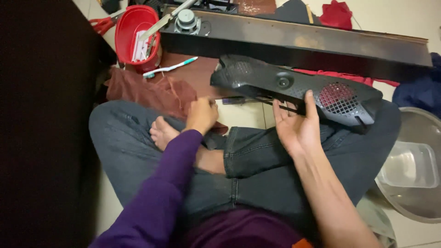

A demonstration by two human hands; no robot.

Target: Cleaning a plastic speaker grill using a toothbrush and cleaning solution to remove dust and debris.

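Observation:
My right hand [297,123] grips the underside of a long black perforated plastic cover [294,87], thumb up on its face, holding it above my crossed legs. My left hand [201,114] is closed around the handle of a screwdriver [234,99], whose shaft runs right toward the cover's lower edge. I sit cross-legged in jeans, one bare foot [161,132] showing beneath my left hand.
A long dark panel [298,39] lies across the top with a round speaker part [186,20] on it. A red bowl [136,32], red scissors [103,24], a toothbrush [170,68] and a brown cloth [151,92] sit at left. A metal basin [415,202] holding a clear plastic tub [411,165] is at right.

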